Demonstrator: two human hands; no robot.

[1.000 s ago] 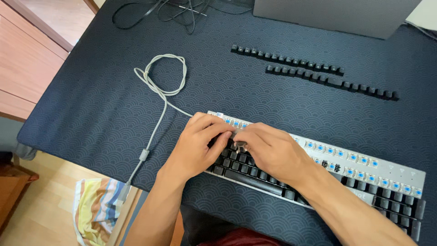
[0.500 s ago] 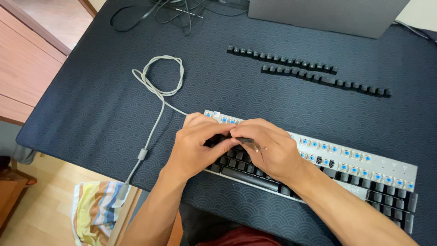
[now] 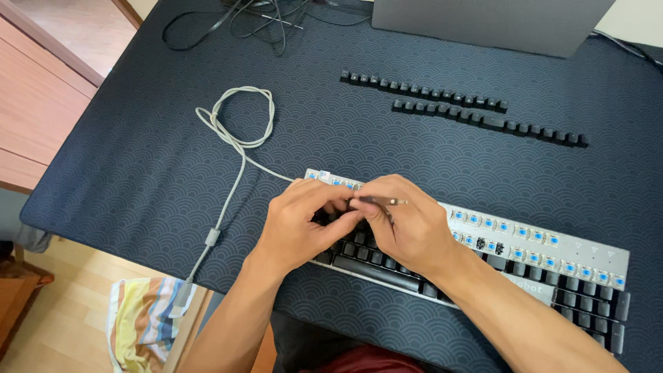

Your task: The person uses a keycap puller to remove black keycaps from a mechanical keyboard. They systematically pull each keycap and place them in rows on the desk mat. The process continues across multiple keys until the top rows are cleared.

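Note:
A silver mechanical keyboard (image 3: 552,250) lies on the dark mat, its upper rows stripped to bare blue switches and its lower rows still capped in black. My right hand (image 3: 407,224) is raised just above the keyboard's left part and pinches a thin wire keycap puller (image 3: 380,202). My left hand (image 3: 304,224) meets it from the left, fingertips touching the puller's end. Whether a keycap sits in the puller is hidden by my fingers.
Two rows of removed black keycaps (image 3: 483,114) lie lined up behind the keyboard. A grey cable (image 3: 238,124) coils left of it and runs off the table's front edge. A grey monitor base (image 3: 490,24) and black wires (image 3: 262,17) sit at the back. A striped cloth (image 3: 141,321) is below the table edge.
Both hands have lifted off the keys and come together above the keyboard's left part, with the puller now visible between the fingers.

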